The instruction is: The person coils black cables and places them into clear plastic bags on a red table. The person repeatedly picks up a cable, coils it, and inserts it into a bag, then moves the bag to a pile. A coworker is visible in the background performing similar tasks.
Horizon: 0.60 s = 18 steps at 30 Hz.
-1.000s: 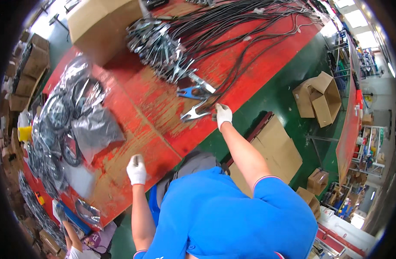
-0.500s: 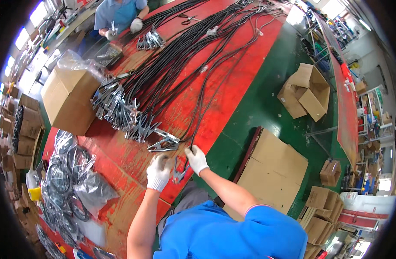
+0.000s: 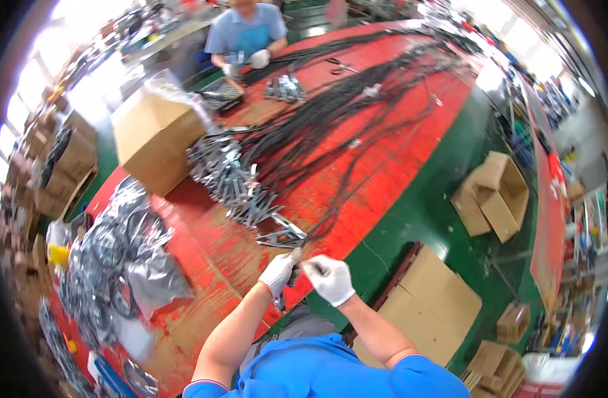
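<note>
My left hand (image 3: 280, 272), in a white glove, is closed around a black cable (image 3: 317, 225) at the near end of the bundle. A metal clamp (image 3: 278, 304) hangs just below that hand, partly hidden by it. Right beside it, my right hand (image 3: 330, 278), also gloved, has its thumb and fingers drawn together; whatever they pinch is too small and blurred to make out. Just beyond my hands lie silvery spring clamps (image 3: 284, 233), at the near edge of a large heap of clamps (image 3: 227, 176) joined to many black cables (image 3: 297, 146).
A cardboard box (image 3: 154, 136) stands left of the heap on the red table (image 3: 214, 265). Bagged cable coils (image 3: 111, 259) lie at the near left. Across the table a gloved co-worker (image 3: 245, 33) handles clamps. Flat cardboard (image 3: 426, 302) and an opened carton (image 3: 496, 199) are on the right.
The view has shifted, so the table appears farther right. My left hand has come onto the cable that my right hand held; my right hand has let go and moved slightly right of it.
</note>
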Available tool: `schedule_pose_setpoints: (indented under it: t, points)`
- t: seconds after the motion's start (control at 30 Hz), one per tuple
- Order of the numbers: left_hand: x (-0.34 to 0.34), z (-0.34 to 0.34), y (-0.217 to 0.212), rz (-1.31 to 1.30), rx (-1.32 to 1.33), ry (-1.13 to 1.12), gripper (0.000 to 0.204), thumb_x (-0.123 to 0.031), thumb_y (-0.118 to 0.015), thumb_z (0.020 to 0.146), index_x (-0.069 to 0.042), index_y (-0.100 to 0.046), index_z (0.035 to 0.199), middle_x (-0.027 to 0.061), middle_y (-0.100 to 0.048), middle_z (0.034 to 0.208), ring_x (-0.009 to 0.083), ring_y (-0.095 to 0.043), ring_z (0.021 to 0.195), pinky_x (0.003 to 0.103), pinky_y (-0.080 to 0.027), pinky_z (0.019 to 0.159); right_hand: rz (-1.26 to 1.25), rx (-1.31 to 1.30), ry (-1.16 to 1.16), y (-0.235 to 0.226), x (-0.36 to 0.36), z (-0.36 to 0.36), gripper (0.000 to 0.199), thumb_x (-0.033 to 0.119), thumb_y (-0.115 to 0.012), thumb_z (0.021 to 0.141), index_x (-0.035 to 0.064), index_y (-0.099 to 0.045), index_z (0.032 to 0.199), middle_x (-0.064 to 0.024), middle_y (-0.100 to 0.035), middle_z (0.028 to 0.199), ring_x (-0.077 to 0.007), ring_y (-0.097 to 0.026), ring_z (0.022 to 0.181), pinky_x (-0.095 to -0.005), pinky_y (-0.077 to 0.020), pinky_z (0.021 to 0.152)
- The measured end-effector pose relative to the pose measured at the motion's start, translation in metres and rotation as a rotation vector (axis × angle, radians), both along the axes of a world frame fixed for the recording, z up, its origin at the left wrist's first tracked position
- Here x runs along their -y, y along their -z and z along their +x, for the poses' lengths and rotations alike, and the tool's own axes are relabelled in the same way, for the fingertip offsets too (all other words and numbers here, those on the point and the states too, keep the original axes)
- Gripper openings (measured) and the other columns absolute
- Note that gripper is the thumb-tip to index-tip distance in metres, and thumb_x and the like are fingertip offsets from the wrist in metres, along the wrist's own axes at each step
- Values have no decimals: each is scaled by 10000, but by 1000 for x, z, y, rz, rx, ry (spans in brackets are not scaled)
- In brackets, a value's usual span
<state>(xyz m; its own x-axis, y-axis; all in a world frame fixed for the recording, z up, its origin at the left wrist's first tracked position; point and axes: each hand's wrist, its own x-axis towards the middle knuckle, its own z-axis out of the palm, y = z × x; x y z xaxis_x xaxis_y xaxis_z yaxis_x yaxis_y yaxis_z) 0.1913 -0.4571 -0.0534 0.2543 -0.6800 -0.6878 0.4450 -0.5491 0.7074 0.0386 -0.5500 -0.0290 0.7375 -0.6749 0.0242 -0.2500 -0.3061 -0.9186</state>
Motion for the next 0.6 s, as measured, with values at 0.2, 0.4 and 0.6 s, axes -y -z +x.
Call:
schedule_pose_setpoints:
  t: [0.2,0.4,0.6]
  points:
    - [-126,24,-28,-168,-275,-300,412,-485,-507,1089,-138,-556,873,-72,-354,566,87,-299,458,278,-272,455,-880,146,-331,-11,15,86,475,356,-762,880,108,-637,1266,-116,-714,1073,-345,-633,1163,-561,-437,1052]
    - [-270,33,-61,-295,-218,-779,381,-471,-555,1062,-181,-532,816,-79,-393,543,84,-365,421,271,-283,414,-875,41,-1108,-3,-59,190,103,209,-668,843,152,-678,928,-106,-674,815,-356,-676,782,-499,-540,668]
    - [-389,48,-52,-506,-351,-986,382,-443,-490,1103,-160,-549,853,-104,-298,553,67,-274,427,257,-230,426,-613,114,-1084,-15,-196,263,194,273,-681,985,96,-712,1059,-137,-708,945,-344,-699,880,-409,-557,761]
